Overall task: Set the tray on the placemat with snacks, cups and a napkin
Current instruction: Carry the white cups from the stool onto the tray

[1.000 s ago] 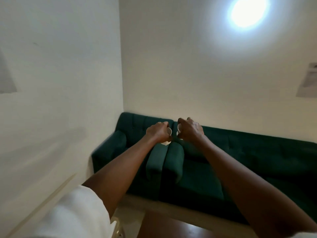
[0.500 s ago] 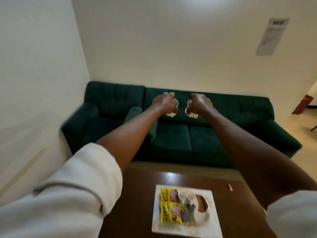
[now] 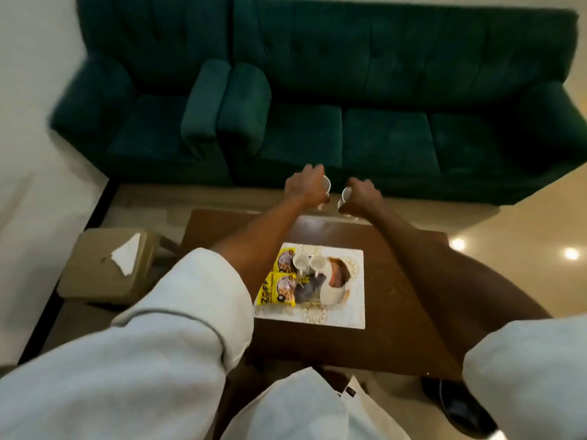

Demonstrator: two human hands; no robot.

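Observation:
My left hand (image 3: 303,187) is shut on a small white cup (image 3: 325,185), and my right hand (image 3: 362,198) is shut on a second white cup (image 3: 345,195). Both are held out above the far edge of the brown table (image 3: 400,290). Below them a white patterned placemat (image 3: 352,309) lies on the table. On it are two yellow snack packets (image 3: 281,282), two more white cups (image 3: 308,262), a dark packet and a brown tray (image 3: 341,274) with a white napkin (image 3: 332,293) partly over it.
A dark green sofa (image 3: 349,90) and matching armchair (image 3: 143,122) stand beyond the table. A tan stool (image 3: 95,277) with a white paper on it sits left of the table. A white wall runs along the left. A dark shoe (image 3: 457,404) is at lower right.
The view has tipped down from the wall and sofa to the table. Both hands, still holding the cups, have come lower toward the table's far edge.

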